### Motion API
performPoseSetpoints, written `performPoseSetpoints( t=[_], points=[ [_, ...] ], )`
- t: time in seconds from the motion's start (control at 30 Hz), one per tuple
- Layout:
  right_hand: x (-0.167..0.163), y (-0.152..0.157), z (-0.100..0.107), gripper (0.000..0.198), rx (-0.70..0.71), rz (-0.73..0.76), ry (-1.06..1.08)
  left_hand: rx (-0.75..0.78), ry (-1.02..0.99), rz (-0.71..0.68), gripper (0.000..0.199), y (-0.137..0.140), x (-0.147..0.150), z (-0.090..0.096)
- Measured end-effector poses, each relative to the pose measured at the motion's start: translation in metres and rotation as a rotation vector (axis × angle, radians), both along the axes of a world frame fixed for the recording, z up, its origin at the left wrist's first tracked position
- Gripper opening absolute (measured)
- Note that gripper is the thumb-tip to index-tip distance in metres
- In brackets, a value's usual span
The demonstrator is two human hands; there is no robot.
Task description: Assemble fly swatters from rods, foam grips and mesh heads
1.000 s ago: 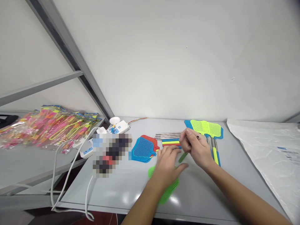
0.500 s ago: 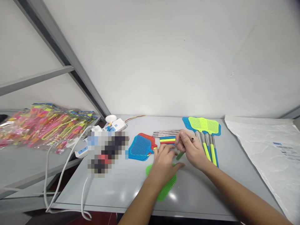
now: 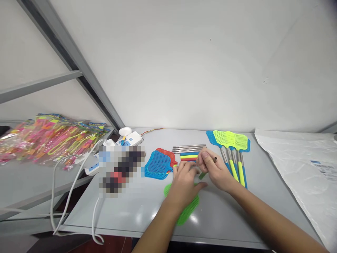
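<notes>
My right hand (image 3: 215, 172) is closed in a fist round a green handle (image 3: 202, 175). The handle's green end sticks out below the fist, and a dark tip shows above it. Just left of it, my left hand (image 3: 184, 181) lies palm down over a green mesh fly swatter head (image 3: 188, 212), thumb stretched out, fingers bent toward the table. Its fingertips are partly hidden, as is the middle of the green head. Behind my hands lie several metal rods (image 3: 185, 149) and coloured handles (image 3: 187, 157). Blue fly swatter heads (image 3: 159, 163) overlap a red one (image 3: 168, 153) to the left.
Several finished-looking fly swatters (image 3: 234, 140) with yellow and blue heads lie to the right. A white plastic bag (image 3: 292, 168) covers the table's right end. At left are a power strip (image 3: 133, 139), a blurred-out object (image 3: 122, 172), white cables (image 3: 70, 196) and bagged colourful items (image 3: 58, 140).
My hands hold nearly the same pose, with the right still round the green handle. The whole view has shifted slightly.
</notes>
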State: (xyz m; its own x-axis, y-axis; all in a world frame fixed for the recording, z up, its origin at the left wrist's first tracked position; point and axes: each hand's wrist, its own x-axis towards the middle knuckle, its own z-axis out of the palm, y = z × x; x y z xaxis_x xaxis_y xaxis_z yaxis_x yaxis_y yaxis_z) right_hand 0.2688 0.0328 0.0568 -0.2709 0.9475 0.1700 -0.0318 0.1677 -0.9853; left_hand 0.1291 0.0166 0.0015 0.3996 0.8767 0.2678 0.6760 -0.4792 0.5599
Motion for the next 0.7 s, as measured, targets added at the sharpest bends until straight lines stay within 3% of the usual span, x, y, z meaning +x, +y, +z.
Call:
performPoseSetpoints(
  t=[0.23,0.47,0.7],
  points=[
    [0.002,0.004,-0.008,0.035,-0.049,0.012,0.074,-0.016,0.035,-0.011,0.034,0.000,0.001,0.000],
    [0.019,0.015,0.004,0.035,-0.072,-0.273,0.453,0.015,0.040,-0.011,0.011,0.000,0.001,0.005],
    [0.038,0.015,0.022,0.030,-0.165,-0.418,0.700,0.020,0.028,-0.062,0.020,-0.003,0.004,0.019]
  ],
)
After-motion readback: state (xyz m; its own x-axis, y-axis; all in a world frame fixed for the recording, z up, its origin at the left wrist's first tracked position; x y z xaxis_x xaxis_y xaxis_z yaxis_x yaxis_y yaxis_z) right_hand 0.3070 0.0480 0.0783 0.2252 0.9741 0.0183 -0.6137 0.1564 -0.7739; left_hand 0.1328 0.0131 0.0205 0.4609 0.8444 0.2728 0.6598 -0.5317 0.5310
